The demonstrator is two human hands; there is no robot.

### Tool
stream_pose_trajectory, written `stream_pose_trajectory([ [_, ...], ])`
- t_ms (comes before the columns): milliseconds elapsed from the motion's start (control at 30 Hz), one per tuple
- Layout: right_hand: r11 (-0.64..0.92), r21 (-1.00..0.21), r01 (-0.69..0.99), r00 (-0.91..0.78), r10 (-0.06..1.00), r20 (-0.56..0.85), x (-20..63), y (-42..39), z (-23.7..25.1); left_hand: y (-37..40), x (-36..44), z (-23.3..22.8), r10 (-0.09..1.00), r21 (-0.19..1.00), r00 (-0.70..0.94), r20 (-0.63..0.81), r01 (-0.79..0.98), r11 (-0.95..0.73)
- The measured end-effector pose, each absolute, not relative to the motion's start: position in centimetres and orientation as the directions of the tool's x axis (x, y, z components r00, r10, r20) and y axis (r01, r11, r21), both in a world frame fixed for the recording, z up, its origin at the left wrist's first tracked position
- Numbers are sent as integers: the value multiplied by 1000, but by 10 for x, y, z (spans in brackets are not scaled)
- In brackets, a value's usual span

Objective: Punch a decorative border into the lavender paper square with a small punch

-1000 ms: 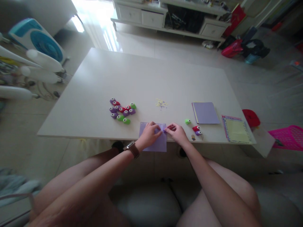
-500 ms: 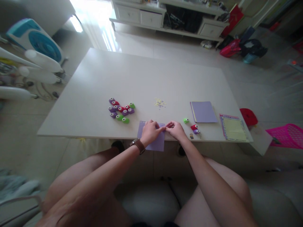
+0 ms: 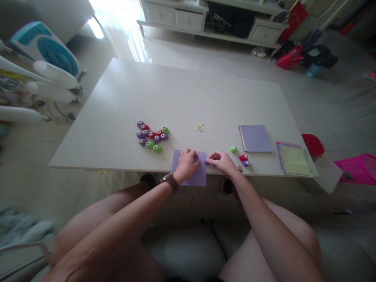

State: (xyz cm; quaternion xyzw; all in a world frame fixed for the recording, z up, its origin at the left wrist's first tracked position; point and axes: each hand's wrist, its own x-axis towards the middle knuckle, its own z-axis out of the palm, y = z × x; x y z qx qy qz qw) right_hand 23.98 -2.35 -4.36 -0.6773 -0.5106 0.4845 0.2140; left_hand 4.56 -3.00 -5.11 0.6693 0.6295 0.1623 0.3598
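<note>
Resting on the purple sheet, the left hand covers its middle, toward the far edge, fingers loosely bent with a gap between thumb and forefinger; it seems to steady the paper rather than grip it. The sheet looks nearly square, with no clear long axis, and its near part overhangs the edge of the desk. At the sheet's right edge is a small purple piece, partly covered by fingertips, so which way its length runs cannot be told. The right hand, just right of the sheet, is the nearer of the two hands: its thumb and fingers almost meet on that piece, pointing left toward the paper, though how firm the hold is cannot be told.

Across the desk, a cluster of eyed pieces in purple, red and green lies left of the sheet and somewhat beyond it. Paper bits are scattered past the sheet's far edge, toward its right corner. To the sheet's right, near the right hand, is a green eyed piece, then a red eyed piece; farther right come a purple paper stack and yellow-topped papers.

In the room, a blue and white appliance stands well off beyond the sheet's left, a white cabinet straight beyond its far edge, and a pink basket well to its right
</note>
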Motion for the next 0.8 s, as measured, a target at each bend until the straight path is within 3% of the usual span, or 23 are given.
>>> stream_pose_trajectory([
  [400,-271,-802,531,21,951,-308,232,-26,-51,-31,46,-52,962,699,148,-228,713,55],
  [800,-273,-795,542,25,951,-310,232,-23,-55,-28,48,-46,954,693,140,-265,715,87],
])
